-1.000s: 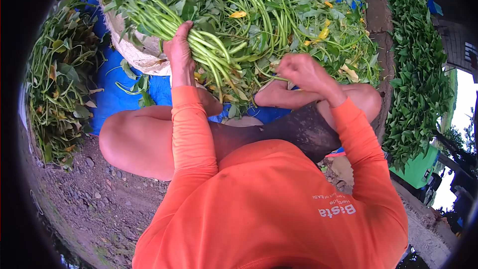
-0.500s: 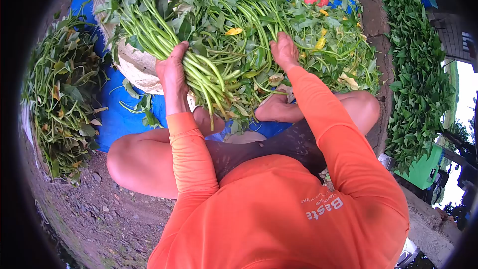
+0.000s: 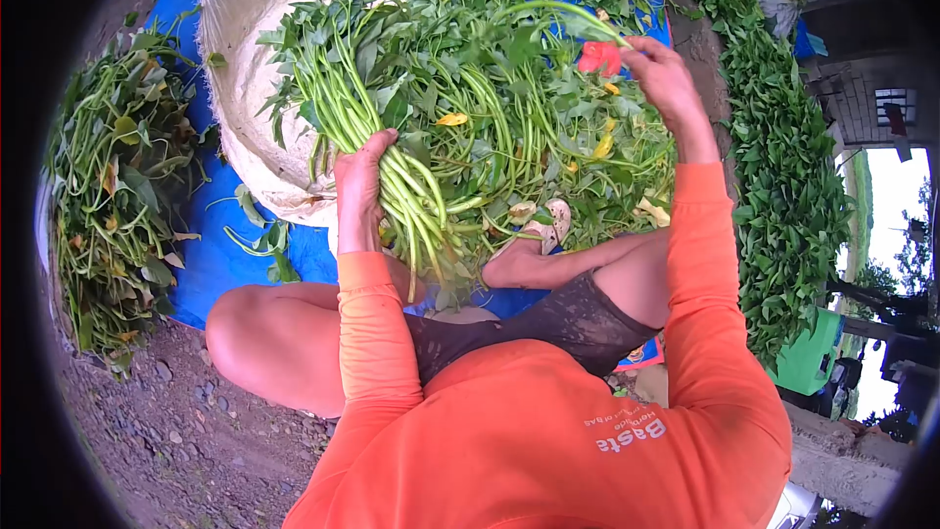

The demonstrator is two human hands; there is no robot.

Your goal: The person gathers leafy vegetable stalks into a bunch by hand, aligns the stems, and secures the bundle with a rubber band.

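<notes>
My left hand (image 3: 360,181) is wrapped round a thick bunch of long-stemmed leafy greens (image 3: 343,103). The bunch's leaves fan out up and to the left, and its stem ends hang toward my lap. Raised at the right, my right hand (image 3: 666,88) pinches the end of a single green stem (image 3: 568,8), which arches back to the left above the heap. Below and between both hands spreads a loose heap of leafy greens (image 3: 509,108), with a few yellow leaves in it.
A pale sack (image 3: 250,88) lies on a blue tarp (image 3: 220,255) at the left. Another pile of greens (image 3: 127,186) stands beyond it. A red item (image 3: 599,58) rests at the heap's far side. A long row of greens (image 3: 783,186) runs along the right. My bare foot and legs border the heap.
My right hand has risen out of the heap to the right, bringing up a single stem. The left hand with the bunch has shifted slightly down and right. More of the sack shows.
</notes>
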